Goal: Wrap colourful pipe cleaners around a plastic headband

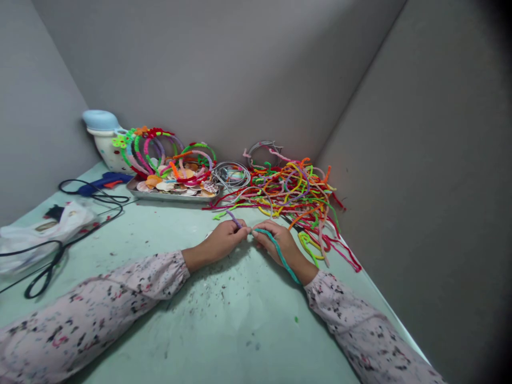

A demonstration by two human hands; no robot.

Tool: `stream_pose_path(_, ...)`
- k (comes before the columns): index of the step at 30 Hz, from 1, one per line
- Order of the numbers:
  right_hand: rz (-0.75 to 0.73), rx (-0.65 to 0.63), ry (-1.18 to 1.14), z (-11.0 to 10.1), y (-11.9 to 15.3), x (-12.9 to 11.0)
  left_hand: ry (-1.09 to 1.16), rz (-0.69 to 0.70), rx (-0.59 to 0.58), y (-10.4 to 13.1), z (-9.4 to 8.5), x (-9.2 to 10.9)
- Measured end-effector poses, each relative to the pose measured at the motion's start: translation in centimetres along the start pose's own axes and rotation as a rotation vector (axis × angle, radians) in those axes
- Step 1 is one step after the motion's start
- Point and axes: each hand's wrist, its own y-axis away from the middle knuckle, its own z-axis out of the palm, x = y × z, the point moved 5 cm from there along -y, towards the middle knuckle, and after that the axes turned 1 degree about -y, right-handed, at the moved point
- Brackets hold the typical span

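Note:
Above the middle of the green table (240,330), my two hands are close together with fingertips nearly meeting. My left hand (229,236) is closed in a pinch on a purple pipe cleaner (233,218), whose end sticks up past the thumb. Between the fingers of my right hand (280,244) is a teal pipe cleaner (280,254); it runs back over the hand to the wrist. Whether the two pieces are joined at the fingertips is too small to tell.
Behind are a metal tray (172,197) with shells and colourful rings, a wire coil (232,175), and a tangled pipe cleaner pile (288,186). At left are a bottle (106,141), blue glue gun (100,182), black cord (60,250) and white plastic bag (72,224).

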Motion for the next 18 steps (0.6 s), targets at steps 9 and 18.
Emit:
stream_pose_path(9, 0.008, -0.004, 0.033, -0.05, -0.05, 0.25, -0.084, 0.030, -0.014, 0.10, 0.20, -0.33)
stream_pose_path(18, -0.042, -0.014, 0.072, -0.14, -0.16, -0.03, -0.109, 0.066, -0.006, 0.17, 0.12, -0.07)
